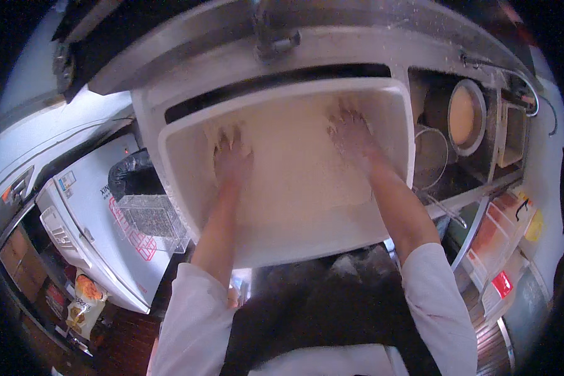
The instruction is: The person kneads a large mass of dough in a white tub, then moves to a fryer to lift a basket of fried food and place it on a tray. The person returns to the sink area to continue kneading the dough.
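Note:
A large white plastic tub (409, 141) sits over a sink in front of me, slightly tilted in the view. A broad layer of pale, flour-like powder (291, 160) covers its bottom. My left hand (232, 160) is palm down on the powder in the left half, fingers spread and pointing away from me. My right hand (351, 134) rests the same way at the far right, fingers apart. Powder clings to both hands and partly covers the fingertips. I see nothing held in either hand.
A faucet (277, 44) stands behind the tub. To the right, a sink holds a metal pot (482, 117) with orange-tinted contents and a round wire-rimmed strainer (444, 164). A wire basket (150, 216) and a white freezer (94, 188) stand left; plastic containers (491, 225) sit lower right.

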A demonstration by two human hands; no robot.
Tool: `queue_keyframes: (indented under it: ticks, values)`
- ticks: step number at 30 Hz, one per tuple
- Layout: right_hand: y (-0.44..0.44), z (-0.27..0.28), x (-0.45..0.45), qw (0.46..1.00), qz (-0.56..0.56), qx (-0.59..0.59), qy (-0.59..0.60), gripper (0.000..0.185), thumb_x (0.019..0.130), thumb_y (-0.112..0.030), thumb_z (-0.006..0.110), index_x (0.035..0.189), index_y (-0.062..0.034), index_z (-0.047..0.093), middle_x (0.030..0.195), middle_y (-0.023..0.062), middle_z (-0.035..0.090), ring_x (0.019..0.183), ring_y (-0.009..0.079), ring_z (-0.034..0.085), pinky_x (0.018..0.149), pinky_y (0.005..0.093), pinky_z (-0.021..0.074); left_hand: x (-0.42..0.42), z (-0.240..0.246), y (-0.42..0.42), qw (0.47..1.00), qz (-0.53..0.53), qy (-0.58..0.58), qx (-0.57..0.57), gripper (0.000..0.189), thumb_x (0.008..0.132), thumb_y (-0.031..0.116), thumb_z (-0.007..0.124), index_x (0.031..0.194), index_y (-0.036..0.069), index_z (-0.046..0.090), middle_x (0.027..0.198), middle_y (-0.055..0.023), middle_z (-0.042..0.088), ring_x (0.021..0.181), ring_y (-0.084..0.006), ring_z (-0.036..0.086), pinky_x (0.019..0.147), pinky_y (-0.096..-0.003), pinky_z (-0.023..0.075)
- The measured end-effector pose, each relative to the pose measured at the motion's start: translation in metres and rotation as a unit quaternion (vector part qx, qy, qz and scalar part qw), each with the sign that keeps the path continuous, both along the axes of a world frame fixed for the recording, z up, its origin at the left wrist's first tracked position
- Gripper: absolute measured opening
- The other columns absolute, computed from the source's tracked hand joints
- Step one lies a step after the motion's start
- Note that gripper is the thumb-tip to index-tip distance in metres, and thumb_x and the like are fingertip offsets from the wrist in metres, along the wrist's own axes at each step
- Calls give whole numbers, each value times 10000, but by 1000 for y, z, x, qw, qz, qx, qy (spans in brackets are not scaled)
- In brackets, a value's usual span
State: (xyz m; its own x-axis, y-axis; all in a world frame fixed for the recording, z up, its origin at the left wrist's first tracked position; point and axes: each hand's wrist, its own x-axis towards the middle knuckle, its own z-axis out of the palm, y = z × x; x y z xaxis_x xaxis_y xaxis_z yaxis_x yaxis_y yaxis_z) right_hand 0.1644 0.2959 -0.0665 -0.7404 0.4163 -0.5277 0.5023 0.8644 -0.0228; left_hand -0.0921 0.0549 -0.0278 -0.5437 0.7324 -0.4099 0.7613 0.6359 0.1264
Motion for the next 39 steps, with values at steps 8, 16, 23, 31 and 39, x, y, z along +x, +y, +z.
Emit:
queue_keyframes:
  ticks: [8, 16, 23, 31, 39]
  values:
    - [-127, 39, 90, 647, -554, -406, 331, 590, 1050, -486, 489, 1525, -137, 476, 1491, 125, 543, 1262, 269, 588, 1077, 415, 474, 98, -51, -106, 962, 145, -229, -32, 687, 999, 391, 586, 1597, 146, 355, 1629, -204, 360, 1515, -350, 337, 1228, -511, 278]
    - [-144, 41, -29, 709, -452, -408, 356, 592, 1046, -482, 496, 1525, -134, 475, 1496, 121, 538, 1278, 268, 573, 1095, 421, 450, 119, -67, -16, 937, 184, -294, 43, 685, 992, 412, 586, 1591, 156, 370, 1622, -194, 378, 1506, -347, 349, 1225, -513, 280]
    - [-80, 43, -33, 769, -370, -351, 386, 594, 1043, -478, 502, 1524, -131, 473, 1501, 117, 533, 1292, 267, 560, 1110, 426, 429, 47, -45, -5, 963, 199, -170, 64, 684, 987, 430, 586, 1585, 165, 383, 1615, -185, 395, 1499, -343, 360, 1223, -514, 282]
    - [-13, -36, 1, 779, -454, -287, 324, 596, 1039, -474, 509, 1524, -128, 472, 1506, 113, 528, 1308, 266, 545, 1128, 432, 405, -15, -96, -28, 980, 189, -66, -6, 684, 981, 450, 586, 1579, 176, 398, 1608, -175, 413, 1491, -340, 373, 1220, -516, 284]
    - [-91, 9, -4, 835, -322, -335, 297, 599, 1035, -469, 516, 1523, -125, 470, 1512, 108, 523, 1324, 265, 530, 1146, 437, 381, 51, -62, -55, 981, 139, -132, -24, 684, 975, 470, 585, 1572, 186, 412, 1600, -165, 432, 1483, -336, 386, 1217, -518, 287]
